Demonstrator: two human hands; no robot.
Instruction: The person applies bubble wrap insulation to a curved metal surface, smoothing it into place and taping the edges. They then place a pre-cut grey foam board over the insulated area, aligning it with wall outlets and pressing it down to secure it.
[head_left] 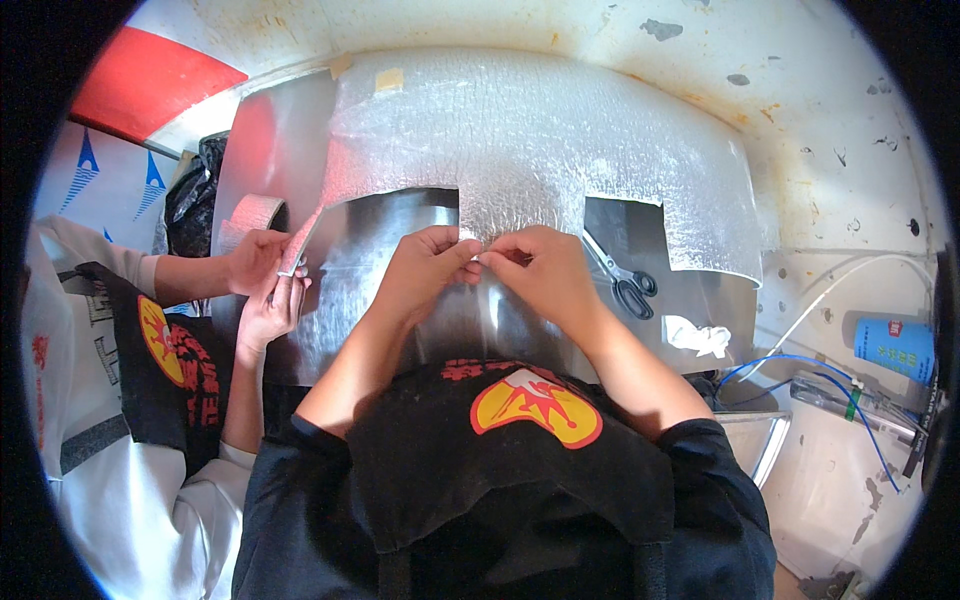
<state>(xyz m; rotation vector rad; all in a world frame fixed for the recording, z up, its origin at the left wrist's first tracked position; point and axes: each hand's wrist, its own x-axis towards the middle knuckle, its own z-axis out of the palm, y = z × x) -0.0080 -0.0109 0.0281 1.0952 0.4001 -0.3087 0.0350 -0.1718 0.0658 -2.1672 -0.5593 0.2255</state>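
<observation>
My left hand (428, 268) and my right hand (540, 270) pinch close together at the lower edge of a silver foil insulation sheet (530, 120), on a tab between two rectangular cutouts. A small pale bit shows at their fingertips, too small to name. Under the sheet lies a shiny metal plate (390, 260). Black-handled scissors (630, 290) lie right of my right hand, partly in the cutout, and a crumpled white tissue (695, 335) is below them.
At left, a co-worker's hands (265, 290) hold a foil-faced strip (296, 245), beside a curled offcut (240, 225) and black plastic (190, 200). At right are a blue can (880, 345), hoses (800, 365) and a stained pale wall (820, 160).
</observation>
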